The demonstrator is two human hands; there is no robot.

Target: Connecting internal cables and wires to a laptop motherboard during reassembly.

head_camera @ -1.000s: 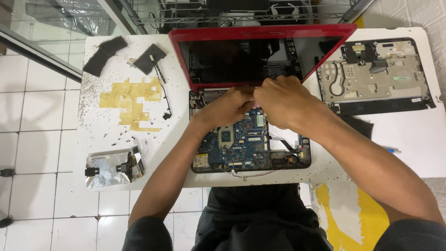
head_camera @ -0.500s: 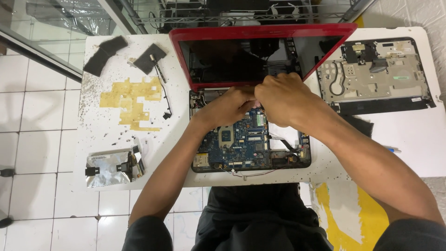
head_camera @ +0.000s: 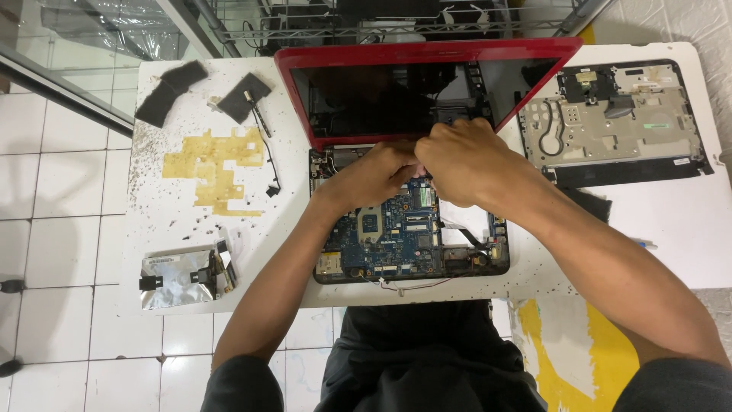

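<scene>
**Both hands bunched at the hinge end of an opened red laptop**

My left hand (head_camera: 374, 177) and my right hand (head_camera: 465, 164) meet at the far edge of the red-framed laptop with its bottom case stripped open (head_camera: 412, 221), just below the dark screen (head_camera: 404, 95). The fingers of both hands curl together over one small spot near the hinge. Whatever they pinch is covered by my own knuckles, so I cannot tell whether either hand is clamped on a part or only pressing against the board. The fingertips themselves are hidden from view.

The blue circuit board (head_camera: 393, 233) lies bare inside the laptop's base, in the middle of the white, speckled worktable (head_camera: 183, 252). My forearms cross over its near and right parts, so much of the right half is covered. A thin red and white wire (head_camera: 404, 286) trails off the front edge.

To the right, well apart from my hands, lies a grey metal inner cover panel with a black edge (head_camera: 610, 122). On the left lie a silver foil-wrapped flat drive with black tabs (head_camera: 183, 276), a patch of yellow tape residue (head_camera: 217, 164), two dark foam pads (head_camera: 168, 91) and a black square piece with a thin cable (head_camera: 248, 99). The screen's reflection is too murky to read. My shoulders are cut off by the lower edge.
</scene>
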